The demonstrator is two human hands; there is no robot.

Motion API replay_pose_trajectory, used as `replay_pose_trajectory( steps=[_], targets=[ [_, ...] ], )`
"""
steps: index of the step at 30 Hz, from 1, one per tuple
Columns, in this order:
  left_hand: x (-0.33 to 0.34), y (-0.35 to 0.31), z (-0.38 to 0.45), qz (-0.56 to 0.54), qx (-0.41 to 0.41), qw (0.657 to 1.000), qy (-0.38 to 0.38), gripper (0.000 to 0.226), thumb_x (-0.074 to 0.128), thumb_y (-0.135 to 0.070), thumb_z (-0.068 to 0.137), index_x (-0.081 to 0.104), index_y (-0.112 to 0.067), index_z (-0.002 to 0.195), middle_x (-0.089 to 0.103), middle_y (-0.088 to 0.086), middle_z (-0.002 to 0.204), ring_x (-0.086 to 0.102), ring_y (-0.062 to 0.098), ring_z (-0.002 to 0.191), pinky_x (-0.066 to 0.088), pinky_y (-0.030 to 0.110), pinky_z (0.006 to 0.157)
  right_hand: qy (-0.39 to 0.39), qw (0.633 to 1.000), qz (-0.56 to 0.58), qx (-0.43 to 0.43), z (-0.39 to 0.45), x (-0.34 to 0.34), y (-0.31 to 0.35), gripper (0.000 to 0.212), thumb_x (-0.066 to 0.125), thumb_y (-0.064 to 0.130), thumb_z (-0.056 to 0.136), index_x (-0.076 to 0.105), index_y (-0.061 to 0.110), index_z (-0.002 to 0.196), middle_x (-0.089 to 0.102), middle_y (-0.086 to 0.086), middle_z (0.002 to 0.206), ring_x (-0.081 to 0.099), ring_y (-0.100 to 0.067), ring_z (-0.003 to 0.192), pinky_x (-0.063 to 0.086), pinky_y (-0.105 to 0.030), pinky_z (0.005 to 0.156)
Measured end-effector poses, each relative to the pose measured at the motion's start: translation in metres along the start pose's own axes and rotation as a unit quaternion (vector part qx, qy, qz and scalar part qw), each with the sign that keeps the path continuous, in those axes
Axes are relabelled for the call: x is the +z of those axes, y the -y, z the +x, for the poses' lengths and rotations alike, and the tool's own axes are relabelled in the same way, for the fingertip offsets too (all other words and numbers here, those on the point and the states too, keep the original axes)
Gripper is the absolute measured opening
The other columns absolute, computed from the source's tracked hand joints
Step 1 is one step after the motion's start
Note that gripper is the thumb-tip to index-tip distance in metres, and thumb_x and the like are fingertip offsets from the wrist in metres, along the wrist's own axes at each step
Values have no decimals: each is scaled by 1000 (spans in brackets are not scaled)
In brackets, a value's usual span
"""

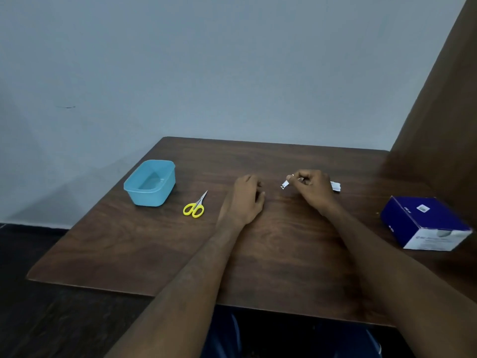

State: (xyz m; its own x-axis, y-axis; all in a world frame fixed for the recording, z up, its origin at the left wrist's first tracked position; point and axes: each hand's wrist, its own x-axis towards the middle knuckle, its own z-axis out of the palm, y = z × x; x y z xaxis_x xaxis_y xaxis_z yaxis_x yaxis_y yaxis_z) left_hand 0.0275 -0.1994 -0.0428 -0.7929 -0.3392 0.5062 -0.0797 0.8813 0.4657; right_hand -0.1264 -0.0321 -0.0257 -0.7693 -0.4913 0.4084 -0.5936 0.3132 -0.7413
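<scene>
- Small white packet [284,184]: pinched between thumb and fingertips of the right hand [313,189], just above the middle of the table [154,254].
- Left hand [246,200]: rests on the table just left of it, fingers loosely curled, holding nothing.
- Step, as judged: packet held ready for opening. Next, the left hand must grip its free end or fetch the yellow scissors [195,206] further left.
- Unclear: the packet's print and contents. A white scrap [336,186] is half hidden behind the right hand.
</scene>
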Motion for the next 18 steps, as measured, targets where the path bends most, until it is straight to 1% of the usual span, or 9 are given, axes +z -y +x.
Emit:
replay_pose_trajectory(
  steps=[1, 2, 4, 6, 8, 11, 13, 15, 18],
  targets=[
    [0, 0, 0, 3, -6, 1000, -5, 18, 68, -20, 94, 66, -13, 111, 67, 6, 114, 66, 27, 107, 56, 44, 91, -5, 1000, 3, 6, 1, 1, 0, 26, 80, 36, 95, 77, 19, 75, 71, -10, 71, 50, -6, 60, 39, -28, 62],
    [0, 0, 0, 4, -10, 1000, -7, 20, 68, -21, 95, 65, -13, 113, 66, 7, 116, 64, 28, 111, 55, 44, 93, -12, 1000, 10, 11, 3, 1, 0, 26, 80, 36, 95, 78, 17, 77, 71, -5, 70, 52, -7, 62, 40, -28, 63],
    [-4, -2, -3, 17, -16, 1000, -19, 22, 67, -22, 96, 64, -12, 115, 64, 10, 119, 60, 30, 115, 53, 45, 97, -29, 999, 29, 32, 5, 6, 3, 26, 79, 38, 95, 80, 17, 79, 62, 9, 60, 49, -7, 58, 39, -30, 62],
    [-11, -6, -5, 47, -3, 998, -29, 20, 67, -23, 95, 64, -13, 113, 64, 11, 116, 58, 32, 114, 52, 46, 95, -38, 995, 78, 54, 5, 12, 7, 26, 78, 39, 95, 79, 21, 76, 55, 13, 54, 44, -10, 55, 37, -32, 63],
    [-20, -8, -8, 88, 22, 995, -29, 19, 66, -25, 95, 65, -16, 111, 63, 9, 113, 58, 33, 112, 53, 47, 91, -24, 988, 137, 70, 4, 17, 21, 26, 78, 34, 96, 79, 19, 75, 54, 6, 56, 43, -14, 56, 35, -34, 63],
    [-46, 1, -21, 171, 34, 984, -20, 22, 64, -34, 96, 65, -21, 114, 63, 3, 116, 58, 30, 118, 49, 45, 93, 15, 983, 167, 79, 6, 24, 52, 23, 79, 27, 96, 81, 7, 87, 53, 1, 55, 42, -13, 53, 35, -32, 59],
    [-71, 13, -36, 193, -7, 981, -29, 30, 61, -46, 98, 66, -26, 120, 65, -3, 121, 56, 24, 123, 48, 42, 98, 45, 980, 183, 63, 9, 32, 78, 22, 79, 23, 96, 78, 4, 86, 52, -2, 56, 41, -13, 52, 34, -31, 56],
    [-98, 25, -53, 196, -53, 978, -48, 42, 59, -59, 97, 66, -29, 125, 65, -6, 126, 55, 19, 124, 49, 39, 102, 73, 976, 201, 42, 12, 44, 106, 22, 78, 20, 97, 76, 8, 79, 51, -7, 58, 41, -16, 53, 34, -31, 56],
    [-129, 40, -78, 156, -113, 979, -64, 61, 59, -69, 96, 62, -24, 137, 63, -5, 134, 54, 17, 129, 48, 34, 107, 107, 969, 219, 27, 17, 68, 147, 23, 78, 23, 98, 77, 5, 82, 52, -7, 61, 42, -15, 54, 37, -30, 57]
  ],
)
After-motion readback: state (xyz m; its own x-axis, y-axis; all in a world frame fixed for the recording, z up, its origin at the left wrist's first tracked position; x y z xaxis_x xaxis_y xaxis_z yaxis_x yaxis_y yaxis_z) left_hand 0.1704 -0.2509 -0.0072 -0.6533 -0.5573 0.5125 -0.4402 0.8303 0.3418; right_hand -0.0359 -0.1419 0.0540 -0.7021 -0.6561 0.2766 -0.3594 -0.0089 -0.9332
